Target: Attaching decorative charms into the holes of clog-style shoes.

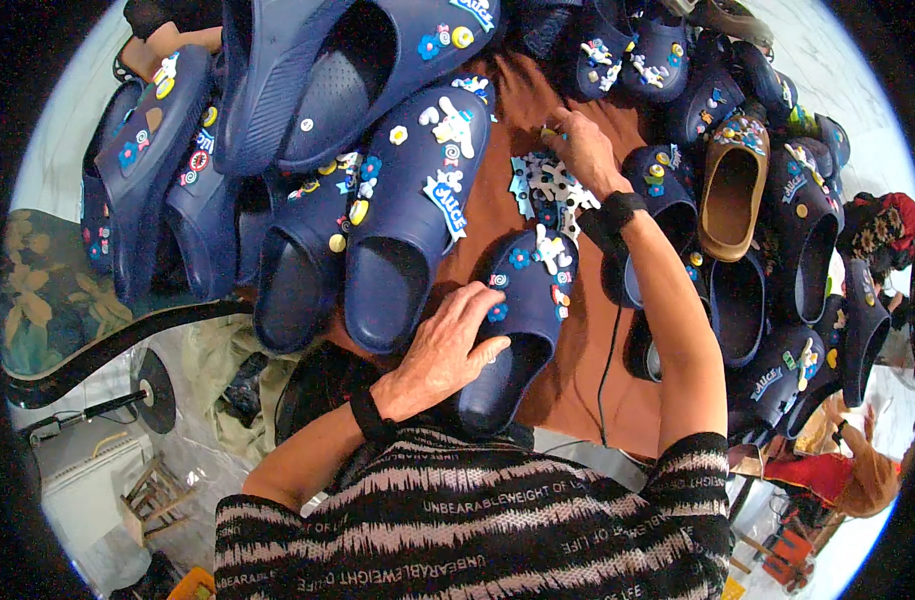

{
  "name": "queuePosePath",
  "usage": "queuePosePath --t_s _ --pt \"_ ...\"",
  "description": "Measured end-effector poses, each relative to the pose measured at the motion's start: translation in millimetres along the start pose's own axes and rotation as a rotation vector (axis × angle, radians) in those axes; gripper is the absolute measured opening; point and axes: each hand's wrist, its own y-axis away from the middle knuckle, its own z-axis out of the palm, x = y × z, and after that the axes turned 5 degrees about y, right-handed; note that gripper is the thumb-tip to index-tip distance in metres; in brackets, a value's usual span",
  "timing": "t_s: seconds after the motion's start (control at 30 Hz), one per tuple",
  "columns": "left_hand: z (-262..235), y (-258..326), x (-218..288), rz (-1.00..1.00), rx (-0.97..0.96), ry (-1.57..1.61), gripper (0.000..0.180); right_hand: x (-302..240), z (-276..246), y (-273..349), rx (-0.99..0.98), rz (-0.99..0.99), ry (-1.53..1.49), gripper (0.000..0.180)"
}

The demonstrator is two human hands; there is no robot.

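A navy clog [530,318] lies in front of me, its opening toward my body. Blue flower, candy and white cartoon charms dot its upper. My left hand [440,348] holds this clog at its left side, fingers against the upper and thumb beside the opening. Beyond its toe, a pile of loose charms [550,188] rests on the brown cloth. My right hand [584,150] reaches over the far edge of that pile with its fingers curled together. Something small and yellowish shows at the fingertips, too small to make out.
Decorated navy clogs [403,220] are heaped on the left, others [668,200] on the right. Among the right ones sits a brown clog [735,188]. A black cable [608,375] crosses the brown cloth [576,385]. Another person's arm [863,455] shows at far right.
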Motion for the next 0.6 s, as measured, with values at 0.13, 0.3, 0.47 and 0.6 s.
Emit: queuePosePath --t_s 0.13,0.3,0.47,0.6 --pt "1.6 3.0 1.0 -0.041 0.120 0.073 0.057 -16.0 -26.3 20.0 -0.214 -0.168 -0.301 0.027" --pt "-1.4 4.6 -3.6 -0.031 0.019 0.023 0.054 -53.2 -32.0 76.8 -0.509 -0.138 -0.648 0.023" --pt "-1.1 5.2 1.2 -0.054 0.023 0.037 0.052 -82.1 -57.7 110.3 -0.604 -0.121 -0.573 0.018" --pt "5.0 7.8 -0.4 -0.063 0.093 0.079 0.051 -100.9 -57.2 122.2 -0.450 -0.316 -0.285 0.022"
